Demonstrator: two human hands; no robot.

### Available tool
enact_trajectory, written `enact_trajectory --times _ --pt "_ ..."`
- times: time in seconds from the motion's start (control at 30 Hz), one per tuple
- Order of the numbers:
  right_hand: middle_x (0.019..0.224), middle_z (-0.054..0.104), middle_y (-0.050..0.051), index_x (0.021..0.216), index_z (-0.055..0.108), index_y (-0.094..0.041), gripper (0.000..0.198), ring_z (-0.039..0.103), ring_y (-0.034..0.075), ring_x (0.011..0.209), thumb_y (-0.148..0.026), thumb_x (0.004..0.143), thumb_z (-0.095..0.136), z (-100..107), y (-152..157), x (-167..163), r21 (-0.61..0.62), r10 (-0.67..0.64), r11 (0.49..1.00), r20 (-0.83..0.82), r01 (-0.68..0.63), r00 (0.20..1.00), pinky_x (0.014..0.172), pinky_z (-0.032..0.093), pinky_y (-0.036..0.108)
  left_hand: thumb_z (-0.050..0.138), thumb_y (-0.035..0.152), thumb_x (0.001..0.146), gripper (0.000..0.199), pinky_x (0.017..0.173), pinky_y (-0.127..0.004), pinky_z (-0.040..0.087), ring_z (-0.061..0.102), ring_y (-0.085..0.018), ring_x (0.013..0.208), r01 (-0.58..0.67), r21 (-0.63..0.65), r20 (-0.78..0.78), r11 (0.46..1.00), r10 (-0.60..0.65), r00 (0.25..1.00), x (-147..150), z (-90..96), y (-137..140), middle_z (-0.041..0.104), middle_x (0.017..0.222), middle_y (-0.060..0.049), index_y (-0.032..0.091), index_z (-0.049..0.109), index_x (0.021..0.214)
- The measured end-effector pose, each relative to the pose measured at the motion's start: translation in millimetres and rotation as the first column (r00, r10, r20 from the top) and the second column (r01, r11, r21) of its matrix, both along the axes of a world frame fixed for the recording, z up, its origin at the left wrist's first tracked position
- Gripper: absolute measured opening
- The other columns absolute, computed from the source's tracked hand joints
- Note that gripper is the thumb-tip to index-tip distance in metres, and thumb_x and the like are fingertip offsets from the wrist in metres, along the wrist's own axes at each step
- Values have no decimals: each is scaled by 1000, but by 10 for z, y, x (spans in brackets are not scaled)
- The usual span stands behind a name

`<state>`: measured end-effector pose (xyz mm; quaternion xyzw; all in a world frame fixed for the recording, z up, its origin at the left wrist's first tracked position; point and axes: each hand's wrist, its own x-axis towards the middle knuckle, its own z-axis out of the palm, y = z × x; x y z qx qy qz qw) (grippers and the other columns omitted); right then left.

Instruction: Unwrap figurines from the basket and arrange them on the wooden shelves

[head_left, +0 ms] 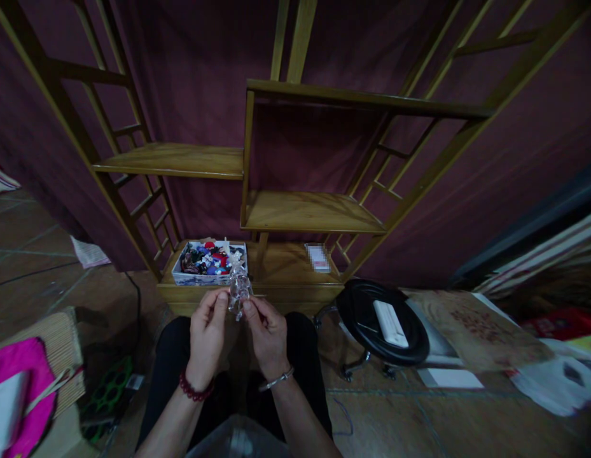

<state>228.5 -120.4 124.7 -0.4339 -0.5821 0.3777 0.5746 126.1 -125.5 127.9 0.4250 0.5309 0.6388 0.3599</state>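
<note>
Between my two hands is a small clear, shiny object point(240, 287), see-through like plastic wrap or glass; I cannot make out its exact kind. My left hand point(210, 318) pinches its left side between thumb and fingers. On the lower right side, my right hand point(267, 327) pinches it the same way. Just behind it, a patterned white box point(200, 278) full of small red, blue, white and black trinkets point(212, 257) sits on the low shelf. The clear object overlaps the box's right part in view.
A wooden shelf unit point(314, 219) stands ahead against a dark red curtain point(194, 76). A white card point(318, 257) lies on its bottom board. To the right is a black wheeled stool point(357, 305) bearing a white package point(389, 323). A pink cloth point(35, 362) lies at left.
</note>
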Motion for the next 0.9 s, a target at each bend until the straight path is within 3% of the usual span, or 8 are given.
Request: enact_trajectory --times 0.27,0.9 --pt "71 62 3 85 68 -19 19 56 13 65 -28 80 51 20 -9 -3 36 -14 999 46 12 999 59 45 23 51 39 76 23 56 -18 37 46 -9 61 30 -7 -17 1000 -30 999 47 215 -73 52 64 3 16 54 72" --pt "75 65 2 86 69 -22 20 59 14 68 -27 81 50 49 13 11 44 6 999 31 -8 1000 62 47 24 50 37 77 23 54 -16 34 38 -7 57 81 -39 89 996 -77 993 73 153 -20 45 63 4 16 50 69"
